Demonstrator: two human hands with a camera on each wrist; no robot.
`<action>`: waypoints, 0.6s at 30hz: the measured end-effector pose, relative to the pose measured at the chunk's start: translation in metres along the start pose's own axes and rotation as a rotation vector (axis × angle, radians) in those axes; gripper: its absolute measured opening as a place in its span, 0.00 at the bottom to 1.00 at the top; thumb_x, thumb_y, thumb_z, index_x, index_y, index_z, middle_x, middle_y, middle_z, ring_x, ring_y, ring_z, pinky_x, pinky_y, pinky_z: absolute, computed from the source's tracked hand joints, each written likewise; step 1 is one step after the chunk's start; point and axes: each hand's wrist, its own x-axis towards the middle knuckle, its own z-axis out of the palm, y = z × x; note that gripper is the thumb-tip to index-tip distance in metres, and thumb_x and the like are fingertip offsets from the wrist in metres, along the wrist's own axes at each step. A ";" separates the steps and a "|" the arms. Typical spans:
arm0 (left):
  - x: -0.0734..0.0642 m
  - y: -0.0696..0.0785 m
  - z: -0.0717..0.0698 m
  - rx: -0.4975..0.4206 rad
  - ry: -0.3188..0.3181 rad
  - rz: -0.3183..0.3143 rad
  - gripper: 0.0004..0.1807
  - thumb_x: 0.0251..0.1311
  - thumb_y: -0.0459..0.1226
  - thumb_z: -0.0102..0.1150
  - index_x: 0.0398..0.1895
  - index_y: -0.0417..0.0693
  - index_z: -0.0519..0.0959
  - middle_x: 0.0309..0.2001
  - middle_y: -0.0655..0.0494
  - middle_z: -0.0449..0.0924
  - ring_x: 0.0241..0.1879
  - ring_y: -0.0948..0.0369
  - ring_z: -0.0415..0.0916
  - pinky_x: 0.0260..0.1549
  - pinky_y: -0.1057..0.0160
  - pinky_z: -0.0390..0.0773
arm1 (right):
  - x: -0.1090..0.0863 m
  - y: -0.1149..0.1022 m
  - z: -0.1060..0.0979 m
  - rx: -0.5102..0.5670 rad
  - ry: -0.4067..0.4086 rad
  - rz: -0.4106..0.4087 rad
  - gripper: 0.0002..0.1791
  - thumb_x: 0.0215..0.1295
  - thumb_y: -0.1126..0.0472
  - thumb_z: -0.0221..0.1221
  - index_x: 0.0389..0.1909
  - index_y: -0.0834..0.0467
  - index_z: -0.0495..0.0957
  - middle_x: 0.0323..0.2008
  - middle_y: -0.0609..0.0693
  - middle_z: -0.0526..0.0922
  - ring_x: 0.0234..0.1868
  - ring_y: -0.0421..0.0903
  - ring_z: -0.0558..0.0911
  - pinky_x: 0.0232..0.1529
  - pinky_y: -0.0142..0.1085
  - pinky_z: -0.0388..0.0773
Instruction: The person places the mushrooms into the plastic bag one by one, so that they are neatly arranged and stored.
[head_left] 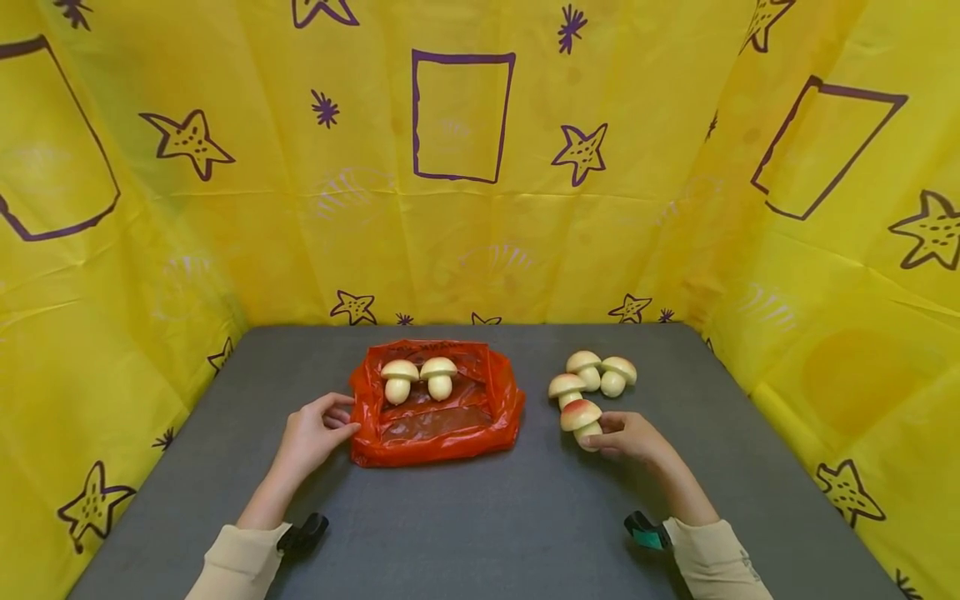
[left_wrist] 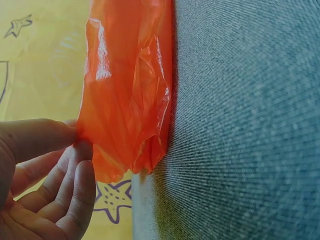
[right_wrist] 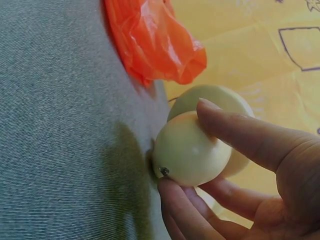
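Observation:
An opened red plastic bag [head_left: 442, 450] lies on the grey table, its sides standing up around two toy mushrooms, a left one [head_left: 399, 382] and a right one [head_left: 439, 379]. At the bag's left edge my left hand [head_left: 318, 429] pinches the thin plastic [left_wrist: 117, 100] between thumb and fingers. To the right of the bag, my right hand [head_left: 633, 437] holds a toy mushroom [head_left: 582, 417] with a reddish cap by its pale stem [right_wrist: 187, 150], thumb on one side and fingers on the other. Three more mushrooms [head_left: 566, 387] sit just behind it.
The grey table [head_left: 480, 533] ends at a yellow cloth backdrop [head_left: 465, 250] with purple starfish drawings, which also rises on the left and right sides. Each wrist wears a dark strap, the left one [head_left: 302, 535] and the right one [head_left: 647, 532].

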 end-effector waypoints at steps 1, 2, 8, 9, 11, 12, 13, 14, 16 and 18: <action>0.000 0.000 0.000 0.000 0.000 -0.002 0.19 0.52 0.37 0.68 0.48 0.43 0.78 0.33 0.51 0.82 0.31 0.60 0.79 0.29 0.69 0.77 | 0.000 -0.001 0.000 0.003 -0.001 -0.001 0.28 0.53 0.60 0.69 0.51 0.73 0.73 0.39 0.54 0.82 0.37 0.42 0.81 0.42 0.40 0.81; 0.000 -0.001 0.000 0.000 0.001 -0.006 0.19 0.52 0.37 0.68 0.49 0.43 0.78 0.34 0.51 0.82 0.31 0.60 0.79 0.29 0.69 0.77 | 0.001 -0.002 0.000 0.007 0.000 -0.001 0.28 0.53 0.60 0.69 0.51 0.73 0.73 0.38 0.53 0.82 0.36 0.41 0.81 0.42 0.40 0.81; 0.001 -0.002 0.000 0.003 0.006 -0.009 0.19 0.52 0.37 0.67 0.49 0.44 0.78 0.34 0.51 0.82 0.31 0.60 0.79 0.29 0.70 0.77 | 0.004 -0.008 -0.002 0.023 0.007 -0.019 0.26 0.53 0.61 0.68 0.49 0.72 0.74 0.36 0.50 0.82 0.36 0.39 0.80 0.43 0.39 0.81; 0.001 -0.002 0.001 0.003 0.004 -0.009 0.19 0.52 0.37 0.67 0.49 0.43 0.78 0.34 0.51 0.82 0.31 0.60 0.79 0.29 0.69 0.77 | 0.005 -0.010 -0.002 0.027 0.006 -0.024 0.26 0.53 0.61 0.68 0.49 0.72 0.74 0.36 0.50 0.82 0.36 0.39 0.80 0.43 0.39 0.81; 0.001 -0.002 0.001 0.003 0.000 -0.010 0.19 0.52 0.37 0.68 0.49 0.43 0.78 0.34 0.51 0.82 0.31 0.60 0.79 0.29 0.70 0.77 | 0.006 -0.013 -0.003 0.032 0.004 -0.033 0.26 0.54 0.61 0.68 0.49 0.73 0.74 0.36 0.50 0.82 0.36 0.39 0.80 0.43 0.38 0.81; 0.001 -0.002 0.001 0.004 -0.002 -0.010 0.19 0.52 0.37 0.68 0.49 0.43 0.78 0.34 0.51 0.82 0.31 0.60 0.79 0.29 0.70 0.77 | 0.006 -0.015 -0.003 0.035 0.004 -0.035 0.26 0.54 0.61 0.67 0.49 0.73 0.74 0.37 0.51 0.83 0.36 0.39 0.81 0.43 0.38 0.80; 0.001 -0.002 0.001 0.004 -0.004 -0.012 0.20 0.53 0.37 0.67 0.49 0.43 0.78 0.34 0.51 0.82 0.31 0.60 0.79 0.29 0.69 0.77 | 0.006 -0.016 -0.003 0.038 0.005 -0.036 0.26 0.54 0.61 0.67 0.50 0.73 0.74 0.38 0.51 0.83 0.37 0.39 0.81 0.43 0.38 0.80; 0.001 -0.002 0.001 0.003 -0.005 -0.012 0.20 0.53 0.37 0.68 0.49 0.43 0.78 0.34 0.51 0.82 0.31 0.60 0.79 0.29 0.69 0.77 | 0.006 -0.018 -0.004 0.043 0.007 -0.036 0.27 0.54 0.60 0.67 0.51 0.73 0.73 0.39 0.52 0.83 0.37 0.39 0.81 0.44 0.39 0.80; 0.002 -0.001 0.000 0.003 -0.003 -0.012 0.19 0.52 0.37 0.68 0.49 0.43 0.78 0.34 0.51 0.82 0.31 0.60 0.79 0.29 0.69 0.77 | 0.007 -0.022 -0.004 0.037 0.014 -0.033 0.28 0.54 0.59 0.67 0.51 0.73 0.73 0.41 0.53 0.83 0.38 0.39 0.81 0.44 0.40 0.80; 0.002 -0.001 0.000 0.005 -0.001 -0.011 0.19 0.52 0.37 0.68 0.49 0.43 0.78 0.34 0.51 0.82 0.31 0.60 0.79 0.29 0.69 0.77 | 0.008 -0.025 -0.004 0.039 0.021 -0.028 0.29 0.54 0.59 0.68 0.52 0.73 0.73 0.42 0.54 0.83 0.38 0.39 0.81 0.45 0.41 0.80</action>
